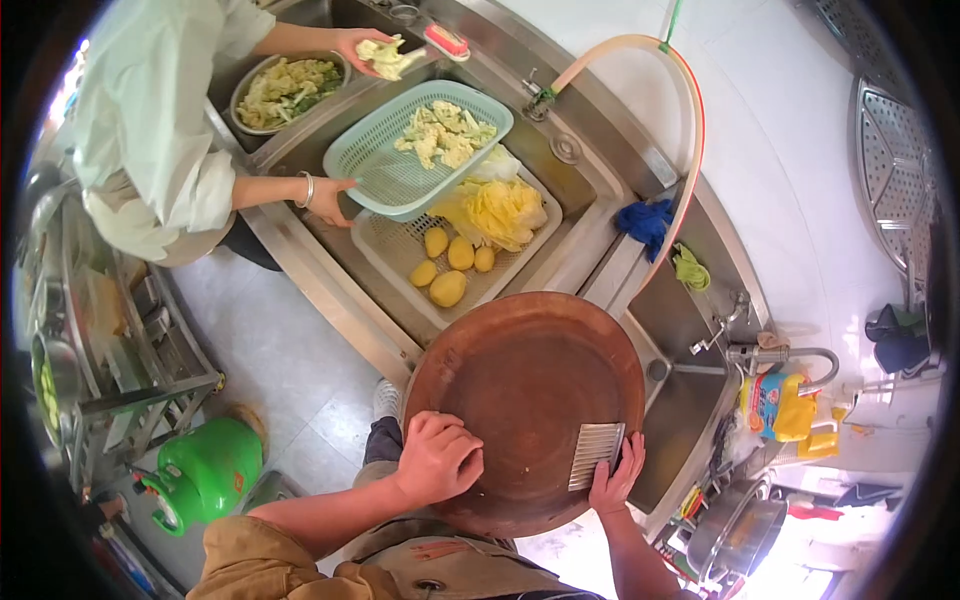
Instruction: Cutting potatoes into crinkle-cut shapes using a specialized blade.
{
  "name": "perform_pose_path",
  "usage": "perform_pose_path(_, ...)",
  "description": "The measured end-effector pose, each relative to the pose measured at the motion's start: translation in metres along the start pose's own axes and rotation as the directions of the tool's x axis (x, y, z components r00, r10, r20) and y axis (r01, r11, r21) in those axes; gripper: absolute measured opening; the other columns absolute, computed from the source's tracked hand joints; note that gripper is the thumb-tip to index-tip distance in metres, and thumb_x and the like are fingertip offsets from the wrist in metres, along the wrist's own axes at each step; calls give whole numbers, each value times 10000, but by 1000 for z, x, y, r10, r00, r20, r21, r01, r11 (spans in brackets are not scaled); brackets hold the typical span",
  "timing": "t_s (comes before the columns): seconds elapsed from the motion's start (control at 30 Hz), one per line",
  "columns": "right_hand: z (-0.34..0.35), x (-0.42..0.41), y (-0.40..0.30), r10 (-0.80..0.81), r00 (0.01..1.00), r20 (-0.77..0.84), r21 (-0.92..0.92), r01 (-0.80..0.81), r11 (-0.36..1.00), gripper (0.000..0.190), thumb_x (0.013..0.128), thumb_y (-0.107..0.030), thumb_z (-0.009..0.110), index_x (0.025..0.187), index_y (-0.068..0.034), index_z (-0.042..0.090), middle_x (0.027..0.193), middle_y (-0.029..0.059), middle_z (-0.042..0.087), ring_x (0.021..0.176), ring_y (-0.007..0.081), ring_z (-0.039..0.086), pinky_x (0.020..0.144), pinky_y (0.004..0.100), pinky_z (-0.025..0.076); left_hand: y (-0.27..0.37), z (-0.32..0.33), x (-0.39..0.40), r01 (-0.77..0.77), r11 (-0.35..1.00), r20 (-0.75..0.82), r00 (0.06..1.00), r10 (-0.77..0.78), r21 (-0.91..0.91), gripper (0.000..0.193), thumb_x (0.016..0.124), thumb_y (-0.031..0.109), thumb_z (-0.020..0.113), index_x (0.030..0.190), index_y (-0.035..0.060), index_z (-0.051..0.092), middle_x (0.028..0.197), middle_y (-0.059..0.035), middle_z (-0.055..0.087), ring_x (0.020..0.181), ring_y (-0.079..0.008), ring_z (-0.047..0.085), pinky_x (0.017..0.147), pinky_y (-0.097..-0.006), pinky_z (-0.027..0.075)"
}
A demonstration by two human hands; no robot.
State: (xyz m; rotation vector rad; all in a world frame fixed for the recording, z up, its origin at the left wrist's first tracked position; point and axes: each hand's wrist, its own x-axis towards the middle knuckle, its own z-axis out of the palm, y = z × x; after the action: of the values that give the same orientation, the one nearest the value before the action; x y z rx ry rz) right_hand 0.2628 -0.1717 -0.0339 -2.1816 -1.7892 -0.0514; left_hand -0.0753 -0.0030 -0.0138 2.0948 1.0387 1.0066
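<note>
My right hand (619, 471) is at the right rim of a large round brown tray (525, 382) with a raised edge. It grips a crinkle cutter (595, 456), whose wavy metal blade lies over the tray and whose dark back edge runs between thumb and fingers. Above the tray's lower left rim, my left hand (439, 459) is curled into a loose fist; nothing shows in it. A few small crumbs lie on the tray. Beyond its far edge, several peeled potatoes (448, 289) and yellow cabbage leaves (502, 210) sit in a white plastic basket (375, 236) in the sink.
A co-worker's hand (330, 199) touches a light-green basket (349, 154) holding cauliflower pieces (442, 135); their other hand (360, 46) holds another piece. Left of the sink stand a green gas cylinder (214, 457) and a metal rack (150, 390). A hose (699, 127) arches over the sink's right side.
</note>
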Motion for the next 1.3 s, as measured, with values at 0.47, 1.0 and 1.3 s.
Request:
perform_pose_path(0.47,-6,5,-10,52,995,82,-63,-47,997,589,902,-260,533,1355,101,426,1470,340,369,1362,517,350,1131,615,241,-4,-4,4,12,999,99,995,-8,-44,108,724,153,758,744,146,652,795,34,656,904,-186,620,865,-400,393)
perform_pose_path(1.0,-3,3,0,-7,1000,18,91,6,996,551,920,-208,525,1361,104,420,1491,340,337,1372,517,340,1148,565,261,6,9,-1,23,994,59,998,-30,110,170,610,66,707,734,148,624,756,2,624,860,-234,624,843,-409,380)
perform_pose_path(1.3,7,-2,19,17,991,-133,366,33,930,620,835,-275,672,1340,5,447,1468,280,382,1339,532,359,1096,623,295,-1,42,-14,-9,943,-21,1000,17,332,193,631,-16,654,785,89,602,851,-101,587,893,-314,566,816,-453,448)
